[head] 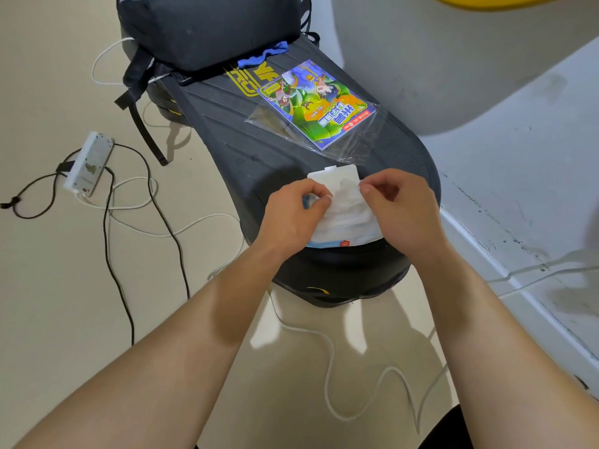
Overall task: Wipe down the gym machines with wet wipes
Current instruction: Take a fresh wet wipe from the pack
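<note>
Beige tile floor (48,76) fills the left and bottom of the view. A white ledge (534,157) runs along the right side under a pale wall.

A black gym machine (227,131) w/ a ribbed deck and yellow lettering lies across the middle, its rounded end nearest the person. A black backpack (207,27) sits on the far end of the deck, straps hanging over the left edge. A blue cloth (262,56) pokes out at its base.

A colourful comic book (317,105) lies flat mid-deck, half inside a clear plastic sleeve (363,137).

On the near end of the deck sits the wet wipes pack (343,244), lid flap (334,175) folded back and pointing away from the person.

Both bare forearms reach in from the bottom. L hand (291,215) has fingers curled, pinching the left side of a white wipe (343,205) that bunches up out of the pack. R hand (398,209) is also curled, thumb and forefinger pinching the wipe's upper right edge. The wipe sits btw the two hands, right above the pack.

A white power strip (89,162) lies on the floor well left of the machine. A black cable (110,254) and a white cable (327,367) loop across the tiles.
</note>
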A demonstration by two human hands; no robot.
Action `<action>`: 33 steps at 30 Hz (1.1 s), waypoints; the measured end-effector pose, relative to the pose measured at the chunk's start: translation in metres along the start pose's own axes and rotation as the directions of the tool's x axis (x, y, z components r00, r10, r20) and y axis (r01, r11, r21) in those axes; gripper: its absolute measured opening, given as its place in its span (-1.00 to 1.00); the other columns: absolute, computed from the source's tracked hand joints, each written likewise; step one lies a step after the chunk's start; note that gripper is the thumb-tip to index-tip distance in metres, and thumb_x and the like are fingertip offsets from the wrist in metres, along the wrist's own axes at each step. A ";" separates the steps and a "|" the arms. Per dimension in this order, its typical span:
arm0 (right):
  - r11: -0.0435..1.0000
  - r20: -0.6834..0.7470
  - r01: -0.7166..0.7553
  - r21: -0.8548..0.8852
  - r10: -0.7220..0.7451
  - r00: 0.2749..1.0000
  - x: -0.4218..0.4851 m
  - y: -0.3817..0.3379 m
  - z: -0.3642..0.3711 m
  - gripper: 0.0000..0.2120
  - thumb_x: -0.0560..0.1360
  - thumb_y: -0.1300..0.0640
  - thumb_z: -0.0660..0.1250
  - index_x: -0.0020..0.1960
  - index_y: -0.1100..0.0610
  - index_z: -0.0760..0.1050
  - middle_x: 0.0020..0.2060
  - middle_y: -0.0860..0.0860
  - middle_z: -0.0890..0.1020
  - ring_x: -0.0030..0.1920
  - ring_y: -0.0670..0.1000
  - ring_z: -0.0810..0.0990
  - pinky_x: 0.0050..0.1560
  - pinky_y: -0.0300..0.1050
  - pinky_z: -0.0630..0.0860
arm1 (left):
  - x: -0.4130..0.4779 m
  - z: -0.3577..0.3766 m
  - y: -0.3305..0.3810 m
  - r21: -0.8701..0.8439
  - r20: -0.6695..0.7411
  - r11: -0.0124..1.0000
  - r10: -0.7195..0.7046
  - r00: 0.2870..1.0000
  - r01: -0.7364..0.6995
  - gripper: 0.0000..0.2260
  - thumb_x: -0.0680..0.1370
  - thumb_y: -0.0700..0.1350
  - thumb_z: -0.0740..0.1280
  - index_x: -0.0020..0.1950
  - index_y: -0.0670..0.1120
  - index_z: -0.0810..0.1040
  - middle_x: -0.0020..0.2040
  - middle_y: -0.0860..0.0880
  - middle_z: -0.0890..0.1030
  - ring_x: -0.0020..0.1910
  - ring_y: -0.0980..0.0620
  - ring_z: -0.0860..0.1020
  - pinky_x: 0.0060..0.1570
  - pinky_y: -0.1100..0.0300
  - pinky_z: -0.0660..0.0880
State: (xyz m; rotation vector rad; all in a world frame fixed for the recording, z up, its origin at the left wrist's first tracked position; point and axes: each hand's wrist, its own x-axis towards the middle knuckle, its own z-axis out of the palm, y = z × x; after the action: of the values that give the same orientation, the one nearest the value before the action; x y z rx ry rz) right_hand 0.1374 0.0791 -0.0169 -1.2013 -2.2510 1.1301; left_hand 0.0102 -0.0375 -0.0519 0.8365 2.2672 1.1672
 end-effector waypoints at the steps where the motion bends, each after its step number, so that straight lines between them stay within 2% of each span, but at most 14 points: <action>1: 1.000 -0.031 -0.019 -0.006 0.018 0.999 0.001 0.001 -0.001 -0.88 0.57 0.08 0.34 -0.02 -0.04 0.67 -0.18 -0.17 0.65 -0.11 -0.14 0.59 -0.20 -0.44 0.37 | 0.000 -0.001 0.000 0.004 -0.008 1.000 -0.011 1.000 0.011 -0.98 0.61 -0.03 0.36 0.00 0.10 0.58 0.11 0.10 0.62 0.08 0.10 0.53 0.09 0.27 0.45; 5: 0.989 -0.138 -0.148 -0.029 0.143 0.980 0.003 0.009 -0.003 -0.84 0.58 0.13 0.27 -0.08 0.00 0.61 -0.21 -0.16 0.59 -0.08 -0.02 0.57 -0.08 -0.08 0.55 | 0.000 -0.005 0.000 0.010 -0.057 0.998 -0.060 0.997 0.061 -0.97 0.63 -0.06 0.32 0.01 0.02 0.55 0.06 0.06 0.64 0.05 0.09 0.57 0.08 0.25 0.48; 8: 0.981 -0.175 -0.196 -0.014 0.190 0.966 0.003 0.010 -0.007 -0.81 0.58 0.20 0.18 -0.08 0.14 0.56 -0.16 -0.02 0.59 -0.03 0.09 0.57 -0.02 0.09 0.58 | -0.001 -0.005 0.002 -0.001 -0.068 0.997 -0.083 0.994 0.083 -0.96 0.65 -0.06 0.30 0.04 0.01 0.53 0.08 0.05 0.64 0.05 0.10 0.57 0.04 0.30 0.43; 10: 0.982 -0.171 -0.190 0.016 0.190 0.967 0.002 0.009 -0.009 -0.82 0.58 0.17 0.18 -0.06 0.07 0.56 -0.15 -0.05 0.60 -0.05 0.02 0.57 -0.01 0.05 0.57 | -0.002 -0.006 0.004 -0.013 -0.066 0.999 -0.049 0.997 0.048 -0.96 0.65 -0.06 0.30 0.03 0.02 0.53 0.07 0.06 0.64 0.05 0.11 0.57 0.03 0.34 0.43; 12: 0.991 -0.130 -0.123 0.058 0.129 0.983 -0.001 0.007 -0.007 -0.81 0.57 0.15 0.23 0.06 -0.06 0.57 -0.07 -0.09 0.59 -0.08 -0.09 0.56 0.04 -0.04 0.56 | -0.003 -0.008 0.008 -0.053 -0.067 0.999 -0.004 0.998 0.001 -0.97 0.64 -0.06 0.32 0.03 0.03 0.55 0.06 0.08 0.64 0.06 0.13 0.57 -0.03 0.45 0.41; 15: 0.997 -0.013 0.016 0.081 -0.015 1.000 -0.004 0.001 -0.003 -0.58 0.56 0.17 0.33 0.38 -0.11 0.47 0.13 -0.10 0.53 0.04 -0.16 0.54 0.09 -0.33 0.45 | -0.004 -0.014 0.018 -0.127 -0.062 0.988 0.075 0.995 -0.083 -0.95 0.62 -0.09 0.35 0.01 0.07 0.58 0.02 0.11 0.63 0.04 0.12 0.58 -0.12 0.55 0.44; 17: 0.993 0.048 0.086 0.080 -0.090 0.995 -0.005 -0.006 -0.001 -0.52 0.56 0.12 0.37 0.44 -0.16 0.41 0.17 -0.16 0.50 0.08 -0.24 0.50 0.09 -0.42 0.39 | -0.006 -0.018 0.024 -0.173 -0.042 0.977 0.121 0.992 -0.127 -0.91 0.61 -0.14 0.38 0.00 0.06 0.61 -0.01 0.10 0.64 0.04 0.10 0.59 -0.12 0.55 0.47; 20: 0.984 0.089 0.163 0.065 -0.168 0.982 -0.005 -0.010 0.000 -0.54 0.55 0.02 0.40 0.39 -0.25 0.40 0.09 -0.22 0.54 0.10 -0.21 0.50 0.13 -0.27 0.43 | -0.008 -0.024 0.031 -0.225 -0.002 0.958 0.184 0.983 -0.180 -0.85 0.59 -0.19 0.40 -0.01 0.09 0.63 -0.07 0.17 0.65 0.02 0.12 0.62 -0.07 0.45 0.53; 23: 0.978 0.082 0.207 0.014 -0.207 0.975 -0.007 -0.016 -0.004 -0.82 0.56 0.00 0.40 0.14 -0.20 0.56 -0.08 -0.21 0.56 -0.01 -0.15 0.55 0.06 -0.23 0.47 | -0.010 -0.029 0.033 -0.238 -0.006 0.944 0.235 0.972 -0.229 -0.81 0.58 -0.20 0.41 -0.03 0.12 0.64 -0.09 0.16 0.67 -0.02 0.15 0.64 -0.01 0.34 0.58; 25: 0.977 0.045 0.212 -0.019 -0.211 0.977 -0.008 -0.019 -0.007 -0.92 0.56 0.04 0.39 -0.03 -0.15 0.57 -0.15 -0.20 0.53 -0.06 -0.11 0.56 -0.02 -0.24 0.46 | -0.011 -0.030 0.032 -0.231 -0.036 0.945 0.231 0.972 -0.233 -0.83 0.58 -0.19 0.41 0.00 0.10 0.64 -0.05 0.13 0.69 0.00 0.13 0.65 0.05 0.26 0.59; 27: 0.982 0.001 0.188 -0.002 -0.188 0.982 -0.009 -0.021 -0.009 -0.92 0.57 0.09 0.37 -0.06 -0.08 0.56 -0.14 -0.17 0.51 -0.06 -0.10 0.54 -0.09 -0.33 0.39 | -0.010 -0.031 0.030 -0.211 -0.047 0.954 0.207 0.977 -0.212 -0.84 0.57 -0.15 0.43 0.09 0.08 0.62 0.02 0.14 0.68 0.06 0.15 0.63 0.10 0.29 0.55; 29: 0.987 -0.045 0.161 0.017 -0.160 0.986 -0.010 -0.022 -0.012 -0.92 0.58 0.14 0.33 -0.05 -0.03 0.54 -0.09 -0.13 0.51 -0.04 -0.10 0.54 -0.11 -0.36 0.38 | -0.009 -0.029 0.026 -0.082 0.005 0.980 0.183 0.983 -0.182 -0.72 0.53 -0.05 0.48 0.22 0.11 0.56 0.13 0.18 0.63 0.12 0.18 0.58 0.10 0.38 0.46; 30: 0.986 -0.060 0.161 0.033 -0.159 0.985 -0.010 -0.023 -0.014 -0.91 0.59 0.15 0.31 -0.05 -0.02 0.53 -0.08 -0.12 0.53 -0.04 -0.10 0.55 -0.10 -0.33 0.41 | -0.009 -0.026 0.022 0.018 0.058 0.986 0.163 0.985 -0.164 -0.63 0.51 0.00 0.50 0.28 0.13 0.52 0.19 0.17 0.60 0.16 0.17 0.54 0.12 0.37 0.43; 33: 0.980 -0.063 0.175 0.099 -0.170 0.983 -0.013 -0.025 -0.021 -0.88 0.61 0.19 0.27 -0.05 0.01 0.51 -0.16 -0.20 0.56 -0.08 -0.13 0.57 -0.09 -0.29 0.47 | -0.011 -0.013 0.016 0.228 0.161 0.966 0.085 0.983 -0.120 -0.48 0.49 0.08 0.50 0.42 0.11 0.45 0.32 0.12 0.55 0.26 0.08 0.50 0.30 0.07 0.46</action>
State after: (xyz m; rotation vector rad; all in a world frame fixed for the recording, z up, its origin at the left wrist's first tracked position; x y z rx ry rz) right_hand 0.1444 0.0701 0.0166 -0.9638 -2.1799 1.1187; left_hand 0.0151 -0.0445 -0.0302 1.1061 2.2887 0.8532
